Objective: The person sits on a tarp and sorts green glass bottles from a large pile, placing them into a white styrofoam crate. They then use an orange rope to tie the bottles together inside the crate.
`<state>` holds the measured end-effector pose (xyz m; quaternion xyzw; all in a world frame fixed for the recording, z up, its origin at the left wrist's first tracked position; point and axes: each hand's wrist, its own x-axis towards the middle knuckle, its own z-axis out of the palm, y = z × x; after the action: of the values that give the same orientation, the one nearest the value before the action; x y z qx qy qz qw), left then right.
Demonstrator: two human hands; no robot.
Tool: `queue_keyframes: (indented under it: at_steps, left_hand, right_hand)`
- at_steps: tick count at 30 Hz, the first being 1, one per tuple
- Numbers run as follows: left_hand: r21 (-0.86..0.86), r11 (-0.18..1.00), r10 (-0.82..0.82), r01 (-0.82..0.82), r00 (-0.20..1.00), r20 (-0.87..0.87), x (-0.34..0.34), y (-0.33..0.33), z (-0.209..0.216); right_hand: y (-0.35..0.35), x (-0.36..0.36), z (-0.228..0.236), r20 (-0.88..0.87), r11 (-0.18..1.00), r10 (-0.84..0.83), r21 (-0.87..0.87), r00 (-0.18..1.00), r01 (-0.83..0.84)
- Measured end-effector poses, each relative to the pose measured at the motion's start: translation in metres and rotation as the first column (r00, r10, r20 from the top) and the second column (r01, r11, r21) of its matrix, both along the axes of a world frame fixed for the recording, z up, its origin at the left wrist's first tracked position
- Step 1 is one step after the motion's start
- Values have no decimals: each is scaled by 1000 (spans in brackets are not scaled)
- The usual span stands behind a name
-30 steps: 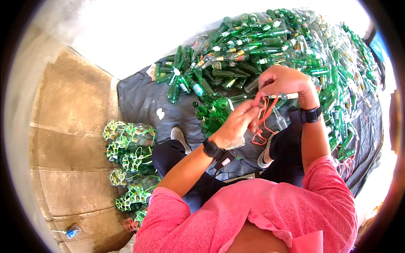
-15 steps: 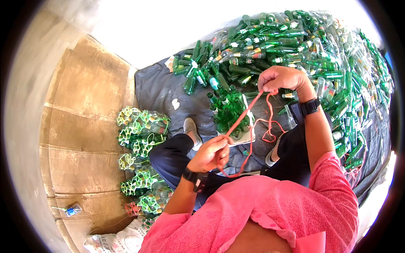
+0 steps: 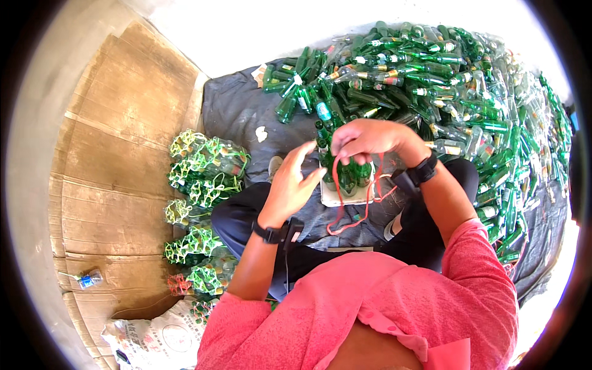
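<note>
A group of green glass bottles (image 3: 349, 177) stands close together on a white tray or base (image 3: 333, 198) between my legs. Above it, my right hand (image 3: 367, 139) pinches a red plastic cord (image 3: 366, 217), whose loose length hangs in a loop in front of the bottles and trails to the right. My left hand (image 3: 288, 184) is raised at the left of the bottles, thumb and fingers apart, with nothing in it. The two hands partly cover the bottle tops.
A large heap of loose green and clear bottles (image 3: 425, 80) fills the far and right side. Tied bundles of bottles (image 3: 209, 161) line the left, beside brown cardboard (image 3: 117, 172). A white printed sack (image 3: 157, 336) lies at lower left. Dark sheeting (image 3: 231, 114) covers the floor.
My left hand has let go of the red cord and moved up and slightly left. My right hand has come down and left over the bottles with the cord, which now hangs slack.
</note>
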<state>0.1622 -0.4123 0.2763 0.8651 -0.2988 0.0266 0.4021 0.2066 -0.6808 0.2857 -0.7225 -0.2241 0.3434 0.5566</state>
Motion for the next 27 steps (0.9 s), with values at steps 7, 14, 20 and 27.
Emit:
queue_keyframes:
  at_steps: [7, 14, 20, 27]
  left_hand:
    - [-256, 959, -281, 123, 556, -782, 53, -21, -31]
    - [135, 985, -74, 107, 970, -233, 81, -7, -80]
    - [294, 953, 138, -74, 970, -201, 88, -1, -70]
    - [-166, 967, -229, 192, 940, -251, 59, -19, -46]
  right_hand:
    - [18, -5, -19, 77, 974, -151, -161, 986, 161]
    - [-30, 2, -37, 24, 956, -191, -222, 981, 192]
    - [-40, 6, -19, 95, 885, -337, -308, 937, 349]
    - [17, -10, -13, 215, 934, -164, -281, 963, 221]
